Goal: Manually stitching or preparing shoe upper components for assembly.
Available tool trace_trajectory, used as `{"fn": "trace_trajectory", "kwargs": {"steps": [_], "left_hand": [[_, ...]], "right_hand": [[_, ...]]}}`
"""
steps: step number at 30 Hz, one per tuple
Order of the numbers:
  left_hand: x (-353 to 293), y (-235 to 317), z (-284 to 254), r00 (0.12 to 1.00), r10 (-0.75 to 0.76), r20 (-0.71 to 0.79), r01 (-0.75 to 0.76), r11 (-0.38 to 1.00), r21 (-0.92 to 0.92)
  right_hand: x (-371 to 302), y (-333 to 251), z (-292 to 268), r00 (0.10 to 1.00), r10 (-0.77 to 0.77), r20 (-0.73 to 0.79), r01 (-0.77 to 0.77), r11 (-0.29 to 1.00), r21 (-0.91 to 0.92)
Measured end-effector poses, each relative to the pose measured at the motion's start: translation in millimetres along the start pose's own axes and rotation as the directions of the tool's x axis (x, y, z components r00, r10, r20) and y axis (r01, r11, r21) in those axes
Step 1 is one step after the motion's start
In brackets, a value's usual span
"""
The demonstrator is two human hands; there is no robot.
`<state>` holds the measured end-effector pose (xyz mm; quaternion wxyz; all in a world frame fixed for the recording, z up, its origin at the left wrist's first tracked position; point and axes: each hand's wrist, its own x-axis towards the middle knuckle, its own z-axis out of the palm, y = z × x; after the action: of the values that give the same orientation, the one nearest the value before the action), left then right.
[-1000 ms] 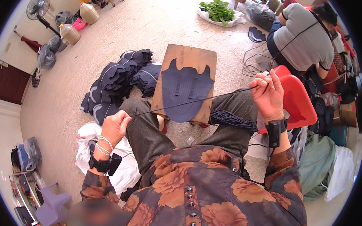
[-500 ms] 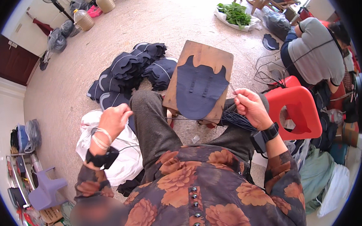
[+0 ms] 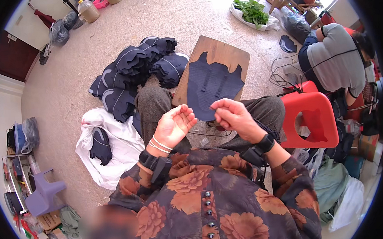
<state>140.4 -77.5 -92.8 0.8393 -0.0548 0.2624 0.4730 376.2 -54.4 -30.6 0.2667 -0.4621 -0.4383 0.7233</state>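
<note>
My left hand (image 3: 173, 126) is turned palm up in front of my lap, fingers apart and a little curled, with nothing visible in it. Just across from it, my right hand (image 3: 235, 118) pinches thumb and forefinger together; what is between them is too small to make out. Both hands are at the near end of a dark navy shoe-upper piece (image 3: 211, 86) with two rows of slits and a notched far edge. The piece lies flat on a wooden board (image 3: 207, 47) beyond my knees. A dark cord bundle by my right thigh is mostly hidden behind my right wrist.
Stacks of similar dark pieces (image 3: 130, 60) lie on the floor left of the board. One bundle (image 3: 100, 146) rests on a white sack (image 3: 90, 168). A red stool (image 3: 310, 119) stands at right, near a bent-over person (image 3: 333, 56). Leafy greens (image 3: 251, 12) lie far off.
Both hands have come inward toward each other over the near edge of the piece. My left hand has uncurled and turned palm up. The right stays pinched.
</note>
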Motion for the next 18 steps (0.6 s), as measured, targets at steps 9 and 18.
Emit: {"fn": "trace_trajectory", "kwargs": {"steps": [9,18], "left_hand": [[9.1,-23.8,8.1,0.971,0.222,0.090,-0.232,0.964,0.128],[12.1,-39.4,25.2,0.906,0.381,0.185,-0.423,0.833,0.357]], "right_hand": [[13.5,24.9,23.1,0.971,-0.240,0.009,0.234,0.934,-0.269],[21.8,44.9,36.0,0.973,-0.231,-0.008,0.222,0.944,-0.245]]}}
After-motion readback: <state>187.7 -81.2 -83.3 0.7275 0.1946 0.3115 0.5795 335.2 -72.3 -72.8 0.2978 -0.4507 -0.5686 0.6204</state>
